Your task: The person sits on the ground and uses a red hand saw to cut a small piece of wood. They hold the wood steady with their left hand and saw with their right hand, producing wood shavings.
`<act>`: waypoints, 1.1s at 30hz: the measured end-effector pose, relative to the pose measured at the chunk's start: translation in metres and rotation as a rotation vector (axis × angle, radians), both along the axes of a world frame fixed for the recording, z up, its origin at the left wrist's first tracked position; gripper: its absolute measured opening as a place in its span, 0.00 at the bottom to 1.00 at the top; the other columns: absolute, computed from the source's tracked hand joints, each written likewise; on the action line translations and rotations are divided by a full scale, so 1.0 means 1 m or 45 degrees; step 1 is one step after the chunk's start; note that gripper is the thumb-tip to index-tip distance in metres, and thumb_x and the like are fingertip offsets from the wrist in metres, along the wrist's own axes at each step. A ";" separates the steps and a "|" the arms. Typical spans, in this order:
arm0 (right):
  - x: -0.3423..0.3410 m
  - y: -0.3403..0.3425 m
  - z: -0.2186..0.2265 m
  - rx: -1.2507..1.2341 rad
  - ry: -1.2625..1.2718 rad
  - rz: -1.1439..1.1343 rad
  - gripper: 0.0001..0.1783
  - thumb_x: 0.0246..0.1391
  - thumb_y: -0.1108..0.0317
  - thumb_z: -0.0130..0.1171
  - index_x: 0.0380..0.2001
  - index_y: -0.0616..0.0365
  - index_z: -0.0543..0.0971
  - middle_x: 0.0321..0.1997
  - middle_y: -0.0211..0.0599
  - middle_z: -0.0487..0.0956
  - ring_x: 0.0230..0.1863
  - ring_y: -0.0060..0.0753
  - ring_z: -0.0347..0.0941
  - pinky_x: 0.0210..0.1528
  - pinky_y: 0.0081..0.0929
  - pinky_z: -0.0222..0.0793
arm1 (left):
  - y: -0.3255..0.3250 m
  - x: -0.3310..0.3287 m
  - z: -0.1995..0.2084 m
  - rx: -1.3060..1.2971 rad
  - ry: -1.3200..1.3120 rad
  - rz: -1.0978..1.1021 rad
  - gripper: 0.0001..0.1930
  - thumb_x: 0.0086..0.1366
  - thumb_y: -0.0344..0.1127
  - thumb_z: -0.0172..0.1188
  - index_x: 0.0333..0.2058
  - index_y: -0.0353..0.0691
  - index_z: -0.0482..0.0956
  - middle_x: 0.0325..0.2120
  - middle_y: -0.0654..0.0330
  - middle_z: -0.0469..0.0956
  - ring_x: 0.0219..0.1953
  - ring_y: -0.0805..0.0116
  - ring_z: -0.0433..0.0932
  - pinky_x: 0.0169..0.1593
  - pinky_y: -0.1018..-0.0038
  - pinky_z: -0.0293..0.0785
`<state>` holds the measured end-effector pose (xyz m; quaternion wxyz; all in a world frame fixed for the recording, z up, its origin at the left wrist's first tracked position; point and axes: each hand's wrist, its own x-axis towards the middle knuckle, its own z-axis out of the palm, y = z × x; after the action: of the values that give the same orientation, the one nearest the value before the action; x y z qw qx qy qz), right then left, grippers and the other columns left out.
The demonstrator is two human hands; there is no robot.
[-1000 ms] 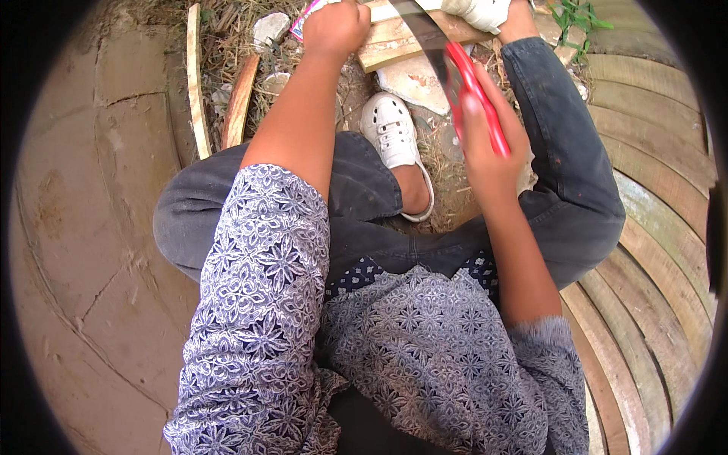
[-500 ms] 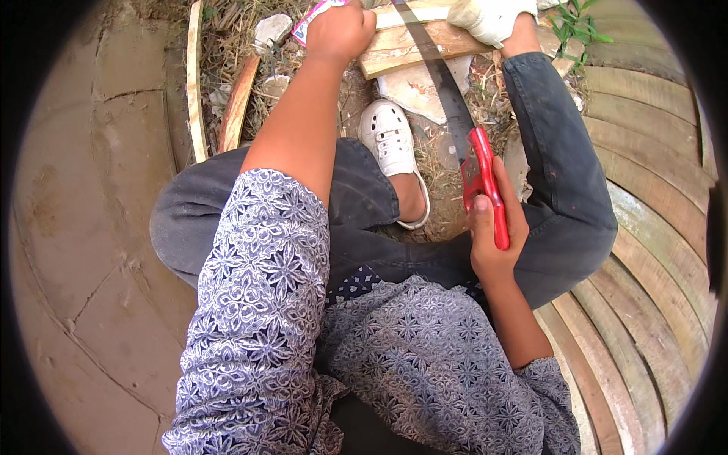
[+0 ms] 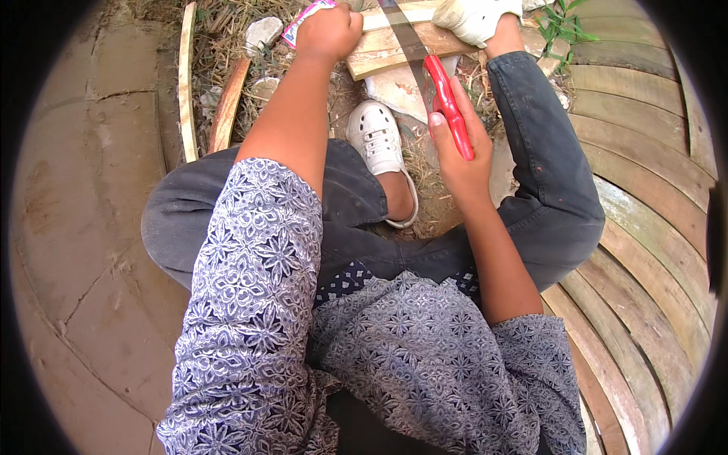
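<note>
My right hand [image 3: 464, 155] is wrapped round the red handle of a hand saw [image 3: 450, 106]. The saw's dark blade runs forward across a pale wooden strip [image 3: 415, 13], and its far end leaves the top of the picture. At the strip's left end my left hand [image 3: 327, 34] is closed on it, knuckles up; the fingertips are hidden. Under the strip lies a wider wooden plank [image 3: 379, 59]. My right foot, in a white clog [image 3: 472, 21], presses on the wood to the right of the blade.
A flat stone slab [image 3: 394, 89] lies beneath the plank. My other white clog [image 3: 376, 136] stands near it. Left are two wooden offcuts [image 3: 227, 106], a stone [image 3: 264, 34] and a pink-and-white packet [image 3: 303, 21]. Wooden boards [image 3: 644, 152] line the right, cracked hard ground [image 3: 83, 227] the left.
My right hand has pushed the saw forward and a little left, so more of the blade is past the wood. My left hand still grips the strip; the whole view has shifted slightly.
</note>
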<state>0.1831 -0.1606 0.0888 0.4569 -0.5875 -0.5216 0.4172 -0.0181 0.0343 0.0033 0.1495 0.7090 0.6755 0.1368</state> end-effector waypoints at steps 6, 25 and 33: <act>0.018 -0.074 0.031 -0.123 -0.168 -0.048 0.31 0.63 0.71 0.59 0.68 0.63 0.66 0.61 0.45 0.77 0.57 0.28 0.74 0.59 0.25 0.68 | 0.002 0.003 -0.004 -0.048 -0.042 0.000 0.22 0.65 0.47 0.43 0.44 0.40 0.83 0.37 0.45 0.84 0.41 0.46 0.83 0.47 0.51 0.77; -0.010 -0.006 -0.013 0.042 -0.155 -0.043 0.30 0.62 0.72 0.60 0.66 0.61 0.69 0.56 0.48 0.80 0.53 0.28 0.77 0.55 0.25 0.71 | 0.018 -0.005 -0.011 -0.306 -1.086 0.160 0.23 0.69 0.49 0.43 0.45 0.40 0.81 0.43 0.43 0.82 0.47 0.46 0.81 0.52 0.52 0.74; 0.000 -0.002 -0.021 0.071 -0.018 -0.007 0.29 0.62 0.73 0.59 0.67 0.62 0.68 0.54 0.45 0.81 0.49 0.25 0.77 0.52 0.24 0.72 | 0.055 -0.030 -0.033 0.096 -0.460 0.080 0.25 0.71 0.53 0.41 0.50 0.43 0.79 0.48 0.45 0.81 0.51 0.47 0.79 0.54 0.54 0.74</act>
<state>0.1828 -0.1627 0.0676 0.4705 -0.5788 -0.5348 0.3971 -0.0482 0.0895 -0.0301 0.2374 0.6565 0.6538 0.2919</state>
